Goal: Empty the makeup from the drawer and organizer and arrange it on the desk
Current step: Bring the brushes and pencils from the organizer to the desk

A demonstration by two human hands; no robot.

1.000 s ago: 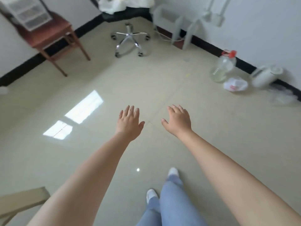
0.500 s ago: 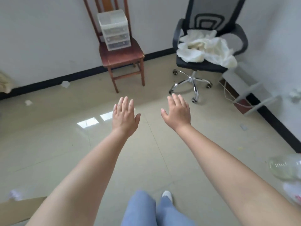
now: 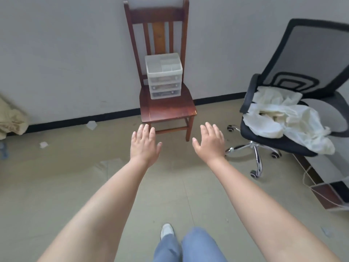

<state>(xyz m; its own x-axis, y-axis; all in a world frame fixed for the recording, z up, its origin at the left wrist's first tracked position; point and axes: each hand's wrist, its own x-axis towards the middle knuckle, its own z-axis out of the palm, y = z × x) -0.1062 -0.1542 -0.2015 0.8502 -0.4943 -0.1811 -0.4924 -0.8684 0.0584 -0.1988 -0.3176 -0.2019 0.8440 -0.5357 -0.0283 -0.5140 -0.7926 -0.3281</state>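
Note:
A translucent white drawer organizer with three drawers and a compartmented top stands on the seat of a dark wooden chair against the wall. Small items show dimly through the drawer fronts. My left hand and my right hand are stretched out in front of me, palms down, fingers apart, holding nothing. Both hover over the floor just short of the chair's front edge. No desk is in view.
A black mesh office chair on a chrome wheeled base, with crumpled white cloth on its seat, stands at the right. A white rack lies by the right wall. Paper scraps dot the tiled floor; a beige bundle sits far left.
The view has swung left and closer: the wooden chair with the organizer has come from the upper left to straight ahead. Both hands have stayed out and empty.

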